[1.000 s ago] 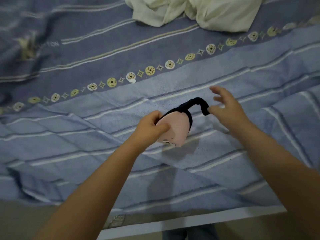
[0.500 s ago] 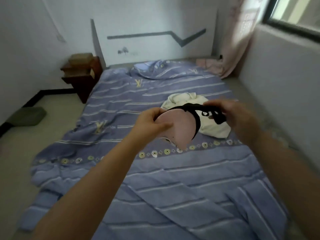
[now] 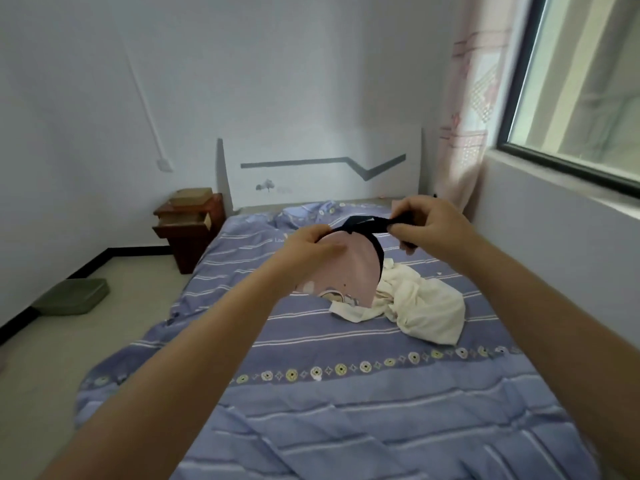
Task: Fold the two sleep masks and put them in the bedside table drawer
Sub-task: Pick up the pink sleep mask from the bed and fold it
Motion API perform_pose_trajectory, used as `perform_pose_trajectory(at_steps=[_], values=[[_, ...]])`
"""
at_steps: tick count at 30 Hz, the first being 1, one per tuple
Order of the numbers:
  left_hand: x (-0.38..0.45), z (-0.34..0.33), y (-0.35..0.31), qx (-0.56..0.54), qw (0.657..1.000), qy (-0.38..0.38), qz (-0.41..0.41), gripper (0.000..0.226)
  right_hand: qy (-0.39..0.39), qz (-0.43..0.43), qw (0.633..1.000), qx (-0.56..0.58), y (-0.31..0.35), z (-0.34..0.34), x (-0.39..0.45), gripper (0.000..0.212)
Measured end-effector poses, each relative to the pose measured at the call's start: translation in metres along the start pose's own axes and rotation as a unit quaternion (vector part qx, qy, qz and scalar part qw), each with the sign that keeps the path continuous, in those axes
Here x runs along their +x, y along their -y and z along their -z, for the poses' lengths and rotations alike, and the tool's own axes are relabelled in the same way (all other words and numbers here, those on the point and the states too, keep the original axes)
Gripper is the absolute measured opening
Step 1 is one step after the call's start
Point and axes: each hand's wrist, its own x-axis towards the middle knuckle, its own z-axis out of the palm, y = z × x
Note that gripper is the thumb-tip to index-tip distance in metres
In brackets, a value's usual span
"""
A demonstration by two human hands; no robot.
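Observation:
A pink sleep mask with a black strap hangs in the air over the bed. My left hand pinches the mask's upper left edge. My right hand grips the black strap and holds it stretched to the right. The dark wooden bedside table stands at the bed's far left corner with its top drawer pulled open. I see only this one mask.
A crumpled cream cloth lies on the blue striped bedcover just behind the mask. A green cushion sits on the floor at left. A window and pink curtain are on the right wall.
The view has tilted up from the bedcover to the whole room. Both hands have lifted the mask higher, and my right hand has closed on the strap and pulled it taut.

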Motion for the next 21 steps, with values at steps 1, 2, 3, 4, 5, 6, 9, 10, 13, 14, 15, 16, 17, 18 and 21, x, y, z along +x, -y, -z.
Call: perform_pose_trajectory(at_steps=[1, 2, 3, 4, 5, 6, 9, 10, 13, 14, 15, 16, 17, 18, 21], values=[[0.002, 0.002, 0.0, 0.005, 1.0, -0.014, 0.001, 0.018, -0.003, -0.019, 0.998, 0.052, -0.002, 0.004, 0.001, 0.017], [0.004, 0.003, 0.002, 0.01, 1.0, -0.024, 0.001, 0.015, -0.012, -0.044, 0.994, 0.102, -0.005, 0.007, 0.002, 0.019], [0.005, 0.005, 0.003, 0.015, 0.999, -0.03, 0.002, 0.013, -0.028, -0.074, 0.986, 0.149, -0.007, 0.01, 0.003, 0.021], [0.005, 0.006, 0.004, 0.023, 0.999, -0.029, 0.002, 0.012, -0.048, -0.11, 0.974, 0.19, -0.011, 0.012, 0.005, 0.022], [0.005, 0.005, 0.005, 0.035, 0.999, -0.022, 0.002, 0.012, -0.068, -0.151, 0.959, 0.229, -0.014, 0.013, 0.005, 0.024], [0.005, 0.004, 0.005, 0.054, 0.999, -0.008, -0.003, 0.013, -0.086, -0.191, 0.939, 0.273, -0.017, 0.013, 0.005, 0.026], [0.004, -0.008, 0.006, 0.131, 0.99, 0.043, -0.028, 0.015, -0.133, -0.25, 0.845, 0.453, -0.023, 0.012, 0.005, 0.03], [0.004, -0.012, 0.006, 0.159, 0.985, 0.057, -0.033, 0.016, -0.142, -0.25, 0.819, 0.497, -0.022, 0.012, 0.005, 0.03], [0.008, -0.023, 0.01, 0.221, 0.97, 0.084, -0.049, 0.021, -0.129, -0.227, 0.835, 0.483, -0.022, 0.017, 0.003, 0.03], [0.01, -0.024, 0.011, 0.22, 0.97, 0.086, -0.048, 0.022, -0.105, -0.208, 0.87, 0.434, -0.021, 0.02, 0.002, 0.03], [0.012, -0.023, 0.011, 0.211, 0.973, 0.085, -0.041, 0.022, -0.072, -0.179, 0.913, 0.359, -0.019, 0.023, -0.001, 0.029], [0.015, -0.021, 0.011, 0.193, 0.977, 0.087, -0.028, 0.02, -0.036, -0.142, 0.954, 0.262, -0.017, 0.026, -0.004, 0.031], [0.017, -0.017, 0.011, 0.159, 0.983, 0.094, -0.007, 0.018, 0.0, -0.1, 0.982, 0.158, -0.015, 0.029, -0.009, 0.034], [0.019, -0.012, 0.011, 0.11, 0.989, 0.101, 0.018, 0.017, 0.029, -0.061, 0.995, 0.071, -0.013, 0.033, -0.013, 0.036], [0.024, 0.0, 0.012, -0.062, 0.988, 0.107, 0.09, 0.018, 0.103, -0.027, 0.993, -0.058, -0.01, 0.036, -0.022, 0.031]])
